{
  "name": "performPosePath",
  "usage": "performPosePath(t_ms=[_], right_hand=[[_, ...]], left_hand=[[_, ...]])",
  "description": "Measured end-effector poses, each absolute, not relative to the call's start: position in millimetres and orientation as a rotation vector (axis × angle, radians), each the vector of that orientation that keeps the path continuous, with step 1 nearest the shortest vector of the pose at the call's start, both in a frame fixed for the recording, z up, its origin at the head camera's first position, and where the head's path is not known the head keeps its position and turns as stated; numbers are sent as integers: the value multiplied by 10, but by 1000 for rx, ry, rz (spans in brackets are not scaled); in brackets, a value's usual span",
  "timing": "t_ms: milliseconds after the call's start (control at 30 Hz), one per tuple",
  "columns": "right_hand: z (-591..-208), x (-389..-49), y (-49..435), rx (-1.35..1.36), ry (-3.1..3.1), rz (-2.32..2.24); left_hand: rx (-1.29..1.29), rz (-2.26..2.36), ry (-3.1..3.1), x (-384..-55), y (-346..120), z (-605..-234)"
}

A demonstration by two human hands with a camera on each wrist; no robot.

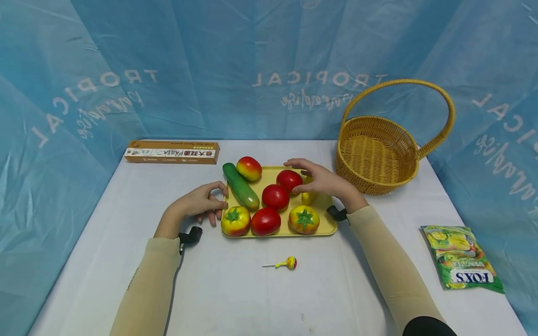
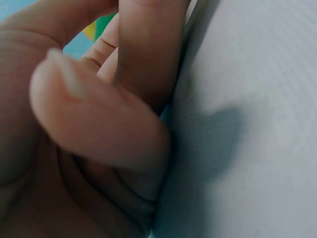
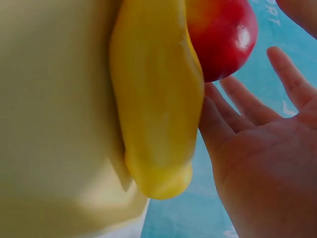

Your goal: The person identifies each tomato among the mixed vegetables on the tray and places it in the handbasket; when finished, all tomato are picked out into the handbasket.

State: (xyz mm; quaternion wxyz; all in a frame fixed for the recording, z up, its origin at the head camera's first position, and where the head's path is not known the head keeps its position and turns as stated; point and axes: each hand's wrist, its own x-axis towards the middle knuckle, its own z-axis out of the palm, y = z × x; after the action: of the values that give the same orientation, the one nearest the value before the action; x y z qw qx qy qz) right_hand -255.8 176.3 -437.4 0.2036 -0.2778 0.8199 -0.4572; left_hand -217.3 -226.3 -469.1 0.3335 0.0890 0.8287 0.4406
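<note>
My left hand (image 1: 197, 201) is at the left rim of a yellow tray (image 1: 328, 224), its fingers loosely bent. In the left wrist view those fingers (image 2: 99, 119) curl close above the white cloth, and no held object shows. Over the tray's back right, my right hand (image 1: 321, 181) spreads its thumb and fingers beside a red round fruit (image 1: 289, 180). A smooth yellow elongated fruit (image 3: 156, 99) lies by that open palm. The tray also bears a green cucumber (image 1: 241, 185), a red-yellow mango (image 1: 249, 168), more red fruits (image 1: 275, 196) and two leafy-topped yellow fruits (image 1: 304, 219).
A wicker basket (image 1: 378, 182) with a tall handle stands at the back right. A pasta box (image 1: 172, 152) lies at the back left. In front of the tray is a lollipop (image 1: 290, 262). A green candy bag (image 1: 462, 256) lies at the right.
</note>
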Motion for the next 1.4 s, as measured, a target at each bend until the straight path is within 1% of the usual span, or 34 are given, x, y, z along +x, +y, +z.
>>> performPosePath(t_ms=[867, 1233, 1400], right_hand=[[-4430, -2535, 1647, -793, 2407, -1071], [-4419, -2510, 1665, -798, 2442, -1109], [-4363, -2520, 1718, -776, 2425, -1215]], left_hand=[[250, 1182, 2143, -2166, -2269, -4691], [247, 1176, 2146, -2160, -2273, -4714], [254, 1181, 2151, -2161, -2271, -4713]])
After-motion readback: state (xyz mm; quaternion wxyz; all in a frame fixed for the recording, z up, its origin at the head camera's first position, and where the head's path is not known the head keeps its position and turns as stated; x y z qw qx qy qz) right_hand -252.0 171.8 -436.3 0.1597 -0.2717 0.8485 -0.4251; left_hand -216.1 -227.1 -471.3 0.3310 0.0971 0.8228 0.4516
